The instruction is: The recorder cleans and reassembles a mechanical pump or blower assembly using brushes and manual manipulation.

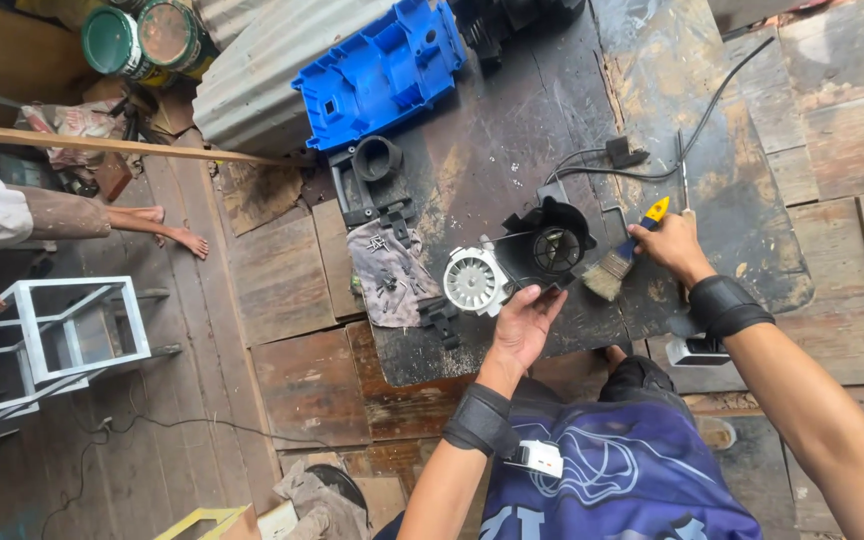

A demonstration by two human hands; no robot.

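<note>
Your left hand point(524, 325) cups the near edge of the motor housing point(550, 245), fingers curled up against its black shell; its grip is closed on the housing, holding it tilted on the surface point(492, 130). A white fan wheel point(473, 281) sits at the housing's left end, just above your thumb side. Your right hand point(670, 245) has its grip closed on a brush point(628, 252) with a yellow handle, and the bristles touch or nearly touch the housing's right side; you cannot tell which from here. A black cord point(697, 125) runs from behind the housing toward the upper right across the dark sheet. Left of the housing lies a grey rag point(384, 275) with small screws on it, and beyond that black plastic parts point(374, 170). A blue casing point(382, 70) rests at the top, beside corrugated sheet point(252, 75) and paint cans point(142, 38). Well apart on the left, another person's legs point(132, 222) stretch over the plank floor near a white metal frame point(47, 340).
</note>
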